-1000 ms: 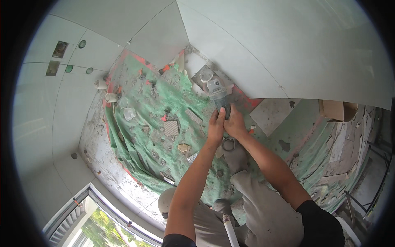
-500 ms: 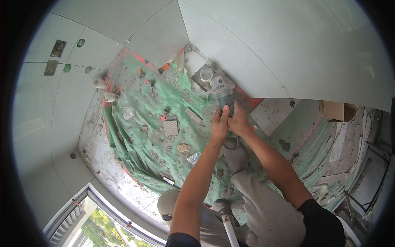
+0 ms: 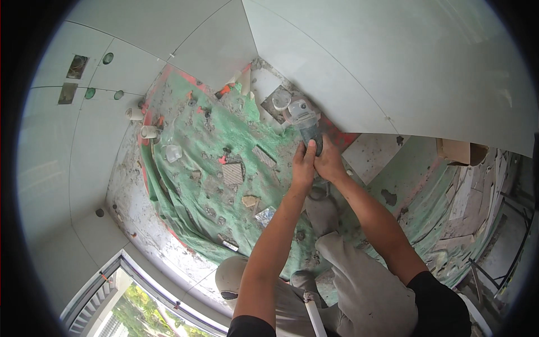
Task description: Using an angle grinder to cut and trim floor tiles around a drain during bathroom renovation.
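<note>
An angle grinder (image 3: 305,119) with a dark body and a pale, dusty head is held between my two hands, low by the right-hand wall. My left hand (image 3: 304,164) is closed on the left side of its body, thumb on top. Around the other side of the body is my right hand (image 3: 330,160), its fingers partly hidden. Just beyond the grinder's head a round whitish pipe end (image 3: 281,100) stands in a dark square patch of floor. Whether the grinder's disc touches anything is hidden.
Green sheeting (image 3: 196,146) covers much of the floor, strewn with rubble and tile pieces (image 3: 232,174). Large pale wall panels (image 3: 359,62) meet in the corner ahead. A cardboard box (image 3: 456,151) sits at the right, a window (image 3: 135,303) at lower left. My shoe (image 3: 321,216) is below the hands.
The grinder and both hands have shifted slightly to the right, and the grinder's body has turned a little. My grip stays the same.
</note>
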Action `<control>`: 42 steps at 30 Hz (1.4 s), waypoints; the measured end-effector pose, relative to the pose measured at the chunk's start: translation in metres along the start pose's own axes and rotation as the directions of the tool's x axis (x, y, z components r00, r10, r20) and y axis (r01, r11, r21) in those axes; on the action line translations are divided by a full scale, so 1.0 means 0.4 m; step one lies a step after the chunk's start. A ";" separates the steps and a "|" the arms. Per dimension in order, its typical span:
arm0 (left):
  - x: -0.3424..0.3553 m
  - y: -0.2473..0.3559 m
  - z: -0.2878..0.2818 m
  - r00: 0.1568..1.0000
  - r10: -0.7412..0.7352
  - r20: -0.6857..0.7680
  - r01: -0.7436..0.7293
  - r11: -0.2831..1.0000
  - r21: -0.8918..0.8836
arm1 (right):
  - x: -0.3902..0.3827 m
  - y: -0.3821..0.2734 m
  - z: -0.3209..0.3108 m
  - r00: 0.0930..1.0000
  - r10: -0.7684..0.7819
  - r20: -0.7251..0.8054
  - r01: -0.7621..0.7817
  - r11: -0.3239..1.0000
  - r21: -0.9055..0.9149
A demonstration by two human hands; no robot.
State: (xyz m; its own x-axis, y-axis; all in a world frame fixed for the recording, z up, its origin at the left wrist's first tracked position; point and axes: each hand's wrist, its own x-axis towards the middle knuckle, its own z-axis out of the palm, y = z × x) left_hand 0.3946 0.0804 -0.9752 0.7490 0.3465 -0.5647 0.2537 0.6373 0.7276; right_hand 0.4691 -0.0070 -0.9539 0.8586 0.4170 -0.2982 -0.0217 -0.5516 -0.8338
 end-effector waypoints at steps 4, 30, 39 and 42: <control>0.005 -0.002 0.008 0.999 0.032 -0.007 -0.032 0.999 0.007 | 0.002 0.008 -0.001 1.000 -0.007 -0.003 0.007 1.000 -0.001; -0.073 0.063 -0.176 0.980 0.020 -0.197 0.003 0.993 0.114 | -0.065 -0.099 0.191 0.999 -0.019 0.040 0.018 0.999 0.038; -0.030 0.189 -0.274 0.999 0.032 0.005 -0.032 0.981 0.189 | -0.039 -0.127 0.304 0.996 0.007 -0.085 0.000 0.997 0.081; 0.008 0.218 -0.308 0.998 0.014 0.059 -0.028 0.971 0.238 | -0.008 -0.148 0.343 0.990 0.069 -0.120 -0.053 0.990 0.130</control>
State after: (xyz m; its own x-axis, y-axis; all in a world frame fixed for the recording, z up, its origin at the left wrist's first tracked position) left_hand 0.3435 0.2220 -0.9615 0.7873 0.3144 -0.5305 0.3712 0.4453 0.8148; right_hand 0.3973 0.1235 -0.9673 0.9103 0.2881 -0.2972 -0.1338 -0.4746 -0.8700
